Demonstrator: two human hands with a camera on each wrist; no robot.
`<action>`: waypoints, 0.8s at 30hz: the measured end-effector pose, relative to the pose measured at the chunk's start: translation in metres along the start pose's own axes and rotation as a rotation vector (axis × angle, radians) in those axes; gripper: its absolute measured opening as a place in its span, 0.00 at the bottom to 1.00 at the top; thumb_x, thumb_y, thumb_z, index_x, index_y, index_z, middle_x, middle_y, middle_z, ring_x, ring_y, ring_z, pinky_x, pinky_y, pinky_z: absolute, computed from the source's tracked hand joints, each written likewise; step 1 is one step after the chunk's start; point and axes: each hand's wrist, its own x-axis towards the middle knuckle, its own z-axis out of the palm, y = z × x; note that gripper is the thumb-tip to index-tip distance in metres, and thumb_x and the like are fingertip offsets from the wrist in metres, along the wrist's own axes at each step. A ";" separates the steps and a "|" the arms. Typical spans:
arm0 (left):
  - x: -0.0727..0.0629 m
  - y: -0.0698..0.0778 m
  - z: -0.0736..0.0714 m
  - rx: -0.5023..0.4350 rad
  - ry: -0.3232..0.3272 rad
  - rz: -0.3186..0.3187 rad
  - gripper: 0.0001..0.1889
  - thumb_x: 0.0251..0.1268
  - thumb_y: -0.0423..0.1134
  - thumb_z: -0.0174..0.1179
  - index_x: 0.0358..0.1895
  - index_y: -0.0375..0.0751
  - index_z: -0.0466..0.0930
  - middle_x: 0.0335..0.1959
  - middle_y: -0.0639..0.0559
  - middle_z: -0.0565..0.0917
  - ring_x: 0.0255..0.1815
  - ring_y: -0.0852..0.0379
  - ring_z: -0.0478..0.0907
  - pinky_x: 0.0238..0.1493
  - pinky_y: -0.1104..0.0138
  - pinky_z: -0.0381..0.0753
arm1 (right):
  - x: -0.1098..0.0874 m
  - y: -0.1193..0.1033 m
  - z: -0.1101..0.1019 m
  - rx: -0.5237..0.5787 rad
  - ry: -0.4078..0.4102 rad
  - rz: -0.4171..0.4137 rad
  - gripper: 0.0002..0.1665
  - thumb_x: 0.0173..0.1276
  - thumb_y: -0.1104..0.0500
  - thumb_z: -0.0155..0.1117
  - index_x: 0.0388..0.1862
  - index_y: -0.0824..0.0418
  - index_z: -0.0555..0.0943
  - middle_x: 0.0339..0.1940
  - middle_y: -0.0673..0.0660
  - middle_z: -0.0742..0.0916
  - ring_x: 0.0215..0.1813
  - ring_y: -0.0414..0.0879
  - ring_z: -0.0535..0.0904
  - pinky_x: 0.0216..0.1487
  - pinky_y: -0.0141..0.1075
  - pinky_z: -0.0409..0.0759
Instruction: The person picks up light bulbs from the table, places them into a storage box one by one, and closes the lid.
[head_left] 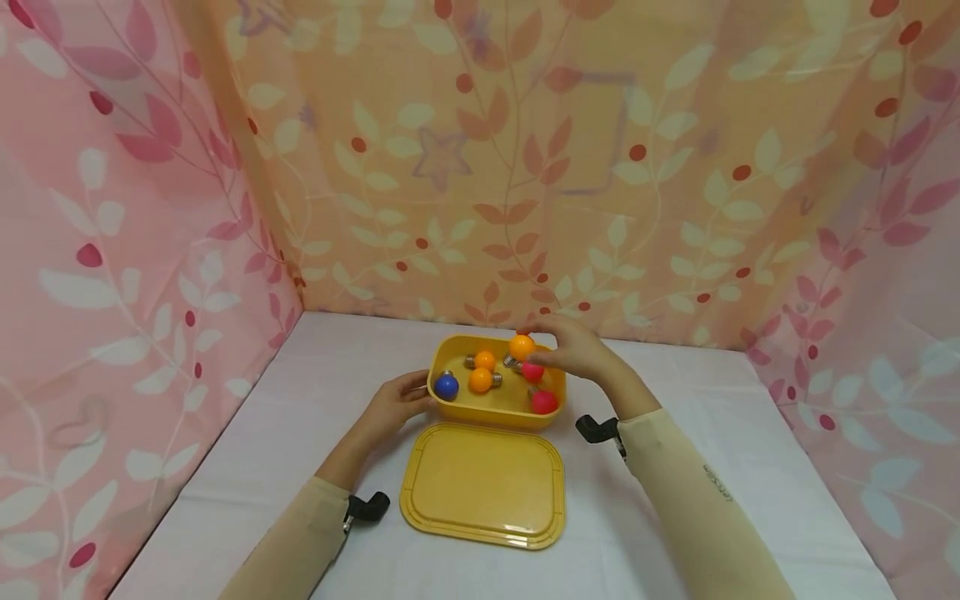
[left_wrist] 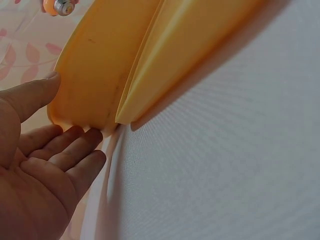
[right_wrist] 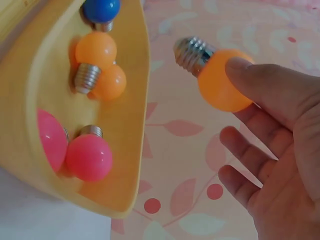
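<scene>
An orange light bulb (right_wrist: 225,80) with a silver screw base is pinched between thumb and fingers of my right hand (head_left: 573,347), above the far right part of a yellow plastic box (head_left: 491,410). My left hand (head_left: 393,406) is at the box's left end, its fairly straight fingers (left_wrist: 75,150) touching the outer wall; the thumb is by the rim. Inside the box lie a blue bulb (head_left: 446,386), two orange bulbs (right_wrist: 96,50) and two pink bulbs (right_wrist: 89,157). The right wrist view shows one pink bulb partly hidden by the box wall.
A yellow lid (head_left: 483,487) lies flat on the white tabletop (head_left: 637,517), just in front of the box. Floral cloth (head_left: 487,167) hangs at the back and both sides. Each sleeved forearm carries a black wrist mount (head_left: 597,429).
</scene>
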 end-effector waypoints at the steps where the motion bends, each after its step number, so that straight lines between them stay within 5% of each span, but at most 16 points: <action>1: 0.000 0.000 0.000 0.000 -0.001 -0.001 0.36 0.68 0.41 0.69 0.77 0.40 0.66 0.75 0.40 0.71 0.72 0.43 0.73 0.68 0.56 0.76 | 0.003 0.000 0.000 -0.006 -0.019 -0.001 0.24 0.64 0.48 0.76 0.59 0.44 0.83 0.62 0.47 0.85 0.74 0.54 0.71 0.77 0.61 0.63; 12: 0.001 -0.002 0.001 0.031 0.011 0.002 0.37 0.67 0.45 0.70 0.76 0.43 0.67 0.74 0.43 0.73 0.71 0.46 0.75 0.67 0.58 0.77 | 0.026 0.004 0.000 -0.008 -0.251 -0.018 0.21 0.62 0.51 0.77 0.55 0.39 0.86 0.60 0.47 0.86 0.69 0.52 0.75 0.74 0.58 0.69; 24: 0.001 -0.001 0.001 0.001 0.000 -0.001 0.36 0.70 0.38 0.67 0.78 0.38 0.64 0.76 0.39 0.69 0.73 0.42 0.72 0.68 0.55 0.76 | 0.036 0.010 0.010 -0.029 -0.374 0.016 0.22 0.63 0.54 0.75 0.57 0.41 0.86 0.61 0.49 0.84 0.68 0.58 0.76 0.71 0.54 0.73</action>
